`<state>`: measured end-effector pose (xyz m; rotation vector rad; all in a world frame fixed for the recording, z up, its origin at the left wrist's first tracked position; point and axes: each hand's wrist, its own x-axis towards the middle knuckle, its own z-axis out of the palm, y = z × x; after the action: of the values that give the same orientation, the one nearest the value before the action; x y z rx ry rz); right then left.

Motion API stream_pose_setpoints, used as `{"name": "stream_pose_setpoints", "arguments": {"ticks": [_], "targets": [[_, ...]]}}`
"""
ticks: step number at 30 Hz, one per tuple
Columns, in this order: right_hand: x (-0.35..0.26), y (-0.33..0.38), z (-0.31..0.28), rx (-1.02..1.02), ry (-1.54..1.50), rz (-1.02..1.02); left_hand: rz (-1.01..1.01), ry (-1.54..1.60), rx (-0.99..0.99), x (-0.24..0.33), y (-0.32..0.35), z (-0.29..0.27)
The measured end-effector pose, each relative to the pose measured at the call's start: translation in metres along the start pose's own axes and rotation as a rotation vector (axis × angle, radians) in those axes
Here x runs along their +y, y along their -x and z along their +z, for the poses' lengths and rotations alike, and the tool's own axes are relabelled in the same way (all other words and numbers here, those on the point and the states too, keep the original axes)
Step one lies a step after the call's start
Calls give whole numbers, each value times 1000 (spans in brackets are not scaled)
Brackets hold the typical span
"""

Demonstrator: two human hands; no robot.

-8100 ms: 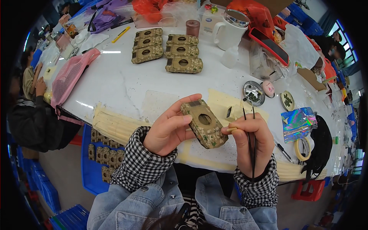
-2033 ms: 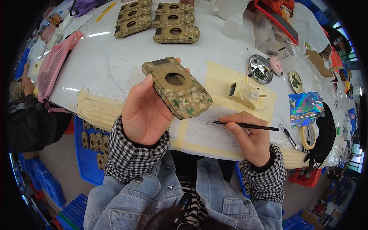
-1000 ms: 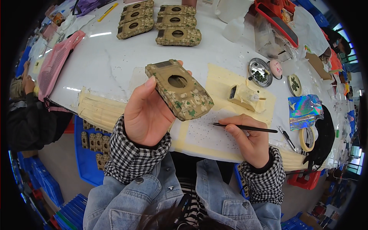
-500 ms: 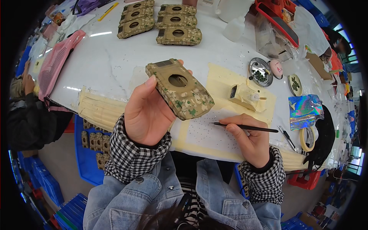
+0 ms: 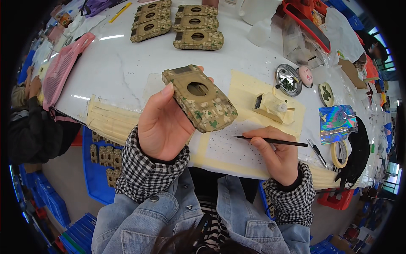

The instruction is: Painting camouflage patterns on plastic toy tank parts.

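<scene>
A tilted hull [image 5: 211, 108] mid-frame partly hides the left hand [image 5: 163, 125] gripping it, palm up; the right hand [image 5: 275, 153] pinches tweezers [image 5: 289, 142], tips indistinct.

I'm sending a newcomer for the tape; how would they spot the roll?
On the white table, go right from the right hand, past the pen. The tape roll sits beside a black item. Unlike the shiny pouch beyond, it's a pale yellow ring.

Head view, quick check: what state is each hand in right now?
Left hand: holding a camouflage model tank hull, thumb at its edge.
Right hand: closed on black tweezers, tips pointing left above the speckled white sheet.
</scene>
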<state>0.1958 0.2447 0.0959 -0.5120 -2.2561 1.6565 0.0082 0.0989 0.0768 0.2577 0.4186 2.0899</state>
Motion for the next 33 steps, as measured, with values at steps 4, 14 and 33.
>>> {"name": "stream_pose_setpoints", "arguments": {"ticks": [4,14,33], "targets": [[0,1,-1,4,0,11,4,-11,11,-1,-1,1],[1,1,-1,-4,-13,10,-5,-7,-5,0,-1,0],[1,2,0,-3,-39,17,-18,-19,5,0,-1,1]]}}
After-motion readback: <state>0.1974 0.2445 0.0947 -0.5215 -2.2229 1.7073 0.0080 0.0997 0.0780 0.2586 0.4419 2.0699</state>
